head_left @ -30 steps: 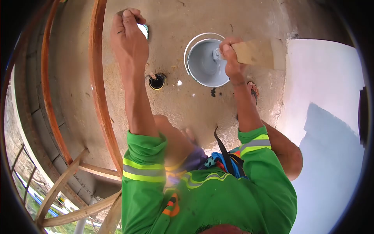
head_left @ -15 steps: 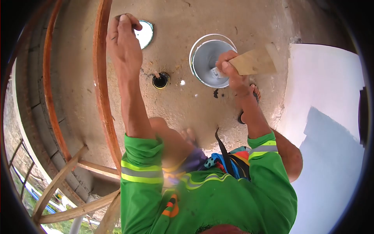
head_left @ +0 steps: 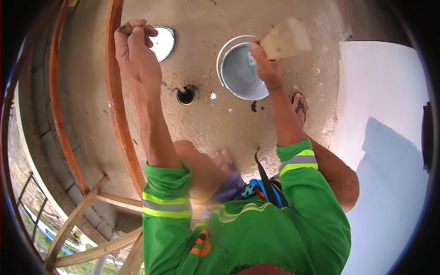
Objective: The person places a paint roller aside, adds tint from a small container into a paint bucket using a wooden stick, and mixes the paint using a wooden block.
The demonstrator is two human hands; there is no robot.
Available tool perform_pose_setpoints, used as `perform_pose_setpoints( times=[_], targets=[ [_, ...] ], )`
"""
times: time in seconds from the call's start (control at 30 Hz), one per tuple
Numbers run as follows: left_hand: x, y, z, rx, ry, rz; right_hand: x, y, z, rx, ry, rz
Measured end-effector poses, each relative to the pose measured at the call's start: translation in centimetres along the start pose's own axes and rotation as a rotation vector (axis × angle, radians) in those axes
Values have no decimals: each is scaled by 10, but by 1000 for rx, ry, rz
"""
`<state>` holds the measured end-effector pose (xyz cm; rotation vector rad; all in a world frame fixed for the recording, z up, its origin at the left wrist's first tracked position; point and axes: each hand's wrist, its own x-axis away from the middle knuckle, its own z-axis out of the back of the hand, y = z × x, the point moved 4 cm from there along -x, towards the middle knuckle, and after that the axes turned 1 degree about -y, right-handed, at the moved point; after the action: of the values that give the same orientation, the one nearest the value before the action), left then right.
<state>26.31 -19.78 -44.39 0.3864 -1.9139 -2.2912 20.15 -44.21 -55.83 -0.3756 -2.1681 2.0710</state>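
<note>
My right hand [head_left: 268,66] grips a tan sheet of sandpaper [head_left: 285,39], blurred by motion and bent at its far end. Hand and sheet are over the upper right rim of a grey bucket [head_left: 243,75], which has a pale handle and a whitish patch inside. My left hand [head_left: 137,48] is raised at the upper left with its fingers curled in, beside a reddish wooden bar [head_left: 117,87]. Whatever its fingers may hold is hidden. Just right of it is a round white lid [head_left: 163,43], partly covered by the fingers.
A small can [head_left: 187,95] with dark contents and a stick stands on the brown floor [head_left: 211,123]. To the right is a white wall surface [head_left: 380,82] with a grey-blue painted area [head_left: 389,183]. Wooden railing pieces [head_left: 78,220] curve along the left. My sandalled foot [head_left: 299,107] is near the bucket.
My right hand has moved up and slightly left with the sandpaper, which has swung upward and bent. My left hand has shifted a little left, and the view has moved slightly.
</note>
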Motion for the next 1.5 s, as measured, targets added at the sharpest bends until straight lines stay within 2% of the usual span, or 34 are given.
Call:
perform_pose_setpoints(
  times=[0.03, 0.1, 0.13, 0.23, 0.3, 0.33, 0.43, 0.53, 0.6, 0.67, 0.73, 0.77, 0.8, 0.9, 0.93, 0.97, 1.07, 1.17, 1.2, 1.3, 1.4, 1.5],
  targets=[
    [2, 3, -6, -22, -29, -55, -2, -4, -13, 15, 33, 39],
    [5, 8, -16, -56, -80, -164, 15, -8, -27, 201, -186, 145],
    [3, 5, -16, -65, -70, -144, 23, -9, -21, 67, -300, 132],
    [-10, -8, 3, -60, -31, -96, 50, -19, 18, 317, -289, 152],
    [-12, -14, 15, -24, -13, -74, 39, 2, 38, 152, -92, 175],
    [-10, -14, 14, -15, -14, -88, 23, -2, 39, 169, -104, 64],
    [-6, -10, 0, -31, -32, -93, -12, -3, -3, -76, 114, 125],
    [-2, 0, -18, -139, -57, -39, 17, 2, -19, 50, -110, 282],
    [-4, 1, -21, -188, -60, -42, 47, -1, -4, 121, -450, 118],
    [-7, -1, -15, -195, -24, -31, 43, 3, 32, 267, -319, 291],
    [-8, -4, -7, -157, 24, 6, 23, 1, 42, 116, -138, 149],
    [-6, -1, -11, -182, -16, -29, 6, 3, 43, -108, -19, -63],
    [-2, 5, -18, -207, -51, -71, -2, -8, 29, -36, 1, -149],
    [9, 15, -48, -125, -253, -200, -2, -20, -13, 201, -140, 321],
    [14, 17, -57, -109, -305, -213, 1, -15, -15, 253, -238, 272],
    [18, 18, -61, -96, -353, -220, 4, -11, -8, 176, -212, 183],
    [12, 14, -48, -95, -319, -185, 10, -19, 8, -51, -118, -94],
    [2, 6, -32, -138, -220, -167, 17, -32, 16, -65, -203, -46],
    [0, 2, -29, -162, -209, -150, 15, -35, 15, -193, -221, -9],
    [-5, -8, -26, -124, -199, -129, 16, -60, 13, -314, -269, 46],
    [-5, -9, -22, -137, -159, -136, 14, -76, 13, -243, -290, 116],
    [-7, -15, -21, -124, -128, -151, 10, -84, 18, -24, -191, 123]
  ],
)
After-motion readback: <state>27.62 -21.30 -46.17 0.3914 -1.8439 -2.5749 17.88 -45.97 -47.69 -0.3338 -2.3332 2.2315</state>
